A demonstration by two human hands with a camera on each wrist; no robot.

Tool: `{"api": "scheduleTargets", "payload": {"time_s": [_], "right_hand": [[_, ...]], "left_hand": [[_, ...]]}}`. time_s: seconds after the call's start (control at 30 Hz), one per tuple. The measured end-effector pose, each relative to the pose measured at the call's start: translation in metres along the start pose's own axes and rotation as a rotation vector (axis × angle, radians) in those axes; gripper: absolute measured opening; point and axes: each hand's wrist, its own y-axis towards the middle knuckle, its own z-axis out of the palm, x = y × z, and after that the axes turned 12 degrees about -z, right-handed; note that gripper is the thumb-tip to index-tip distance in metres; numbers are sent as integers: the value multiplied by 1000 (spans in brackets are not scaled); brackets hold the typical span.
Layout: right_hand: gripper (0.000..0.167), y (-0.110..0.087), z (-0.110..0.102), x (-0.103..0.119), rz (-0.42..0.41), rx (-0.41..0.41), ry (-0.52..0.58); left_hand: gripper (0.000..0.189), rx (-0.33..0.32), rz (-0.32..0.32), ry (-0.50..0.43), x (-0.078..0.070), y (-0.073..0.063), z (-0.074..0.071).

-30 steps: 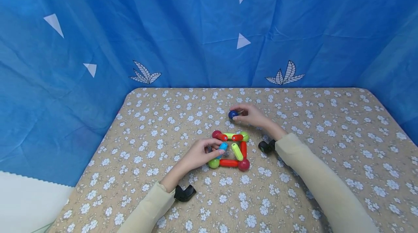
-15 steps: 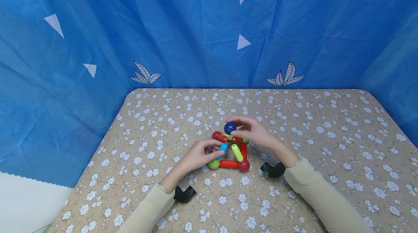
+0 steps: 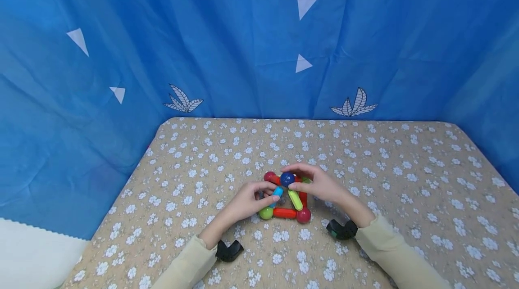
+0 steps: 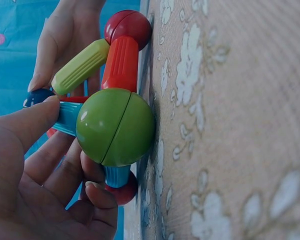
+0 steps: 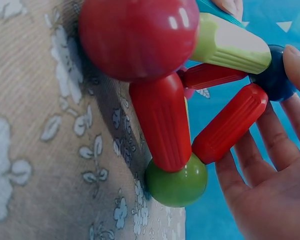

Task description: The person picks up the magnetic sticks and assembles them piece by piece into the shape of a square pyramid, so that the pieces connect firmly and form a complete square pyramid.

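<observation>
A square frame of magnetic rods and balls lies on the table. Its front corners are a green ball (image 3: pixel 266 213) and a red ball (image 3: pixel 303 215), joined by a red rod (image 3: pixel 284 213). My left hand (image 3: pixel 248 200) pinches a light blue rod (image 3: pixel 277 192) that leans up from the green ball. With thumb and fingers my right hand (image 3: pixel 322 184) holds a dark blue ball (image 3: pixel 287 178) over the frame's middle. In the right wrist view, the tips of a yellow-green rod (image 5: pixel 235 45) and a red rod (image 5: pixel 232 122) meet at that ball (image 5: pixel 275 75).
A flowered cloth (image 3: pixel 194 158) covers the table. Blue curtains (image 3: pixel 243 55) with white triangles and leaf prints hang behind and at the sides. Black wrist devices (image 3: pixel 229 251) sit at both wrists, low over the cloth.
My right hand has brought the dark blue ball from behind the frame toward me, over its middle and onto the rod tips. The left hand keeps its pinch. The head view has tilted slightly up.
</observation>
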Motion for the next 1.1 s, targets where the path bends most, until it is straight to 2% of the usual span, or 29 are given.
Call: {"api": "scheduleTargets", "payload": {"time_s": [0.23,0.6,0.8,0.97,1.03,1.1], "right_hand": [[37,-3,2,-2,-20,11,4],[38,-3,1,1,1,56,-22],[44,-10,-3,0,23,60,-135],[50,-16,-3,0,5,72,-227],[53,-17,-2,1,-9,84,-260],[55,-19,1,0,-14,93,-293]], "left_hand": [[20,-7,-11,-22,2,0,2],[19,-4,-4,-25,1,2,1],[20,-2,-2,-15,1,0,0],[19,-7,-3,-22,3,2,-1],[18,-9,3,-22,4,3,-1],[18,-11,8,-16,13,8,2]]}}
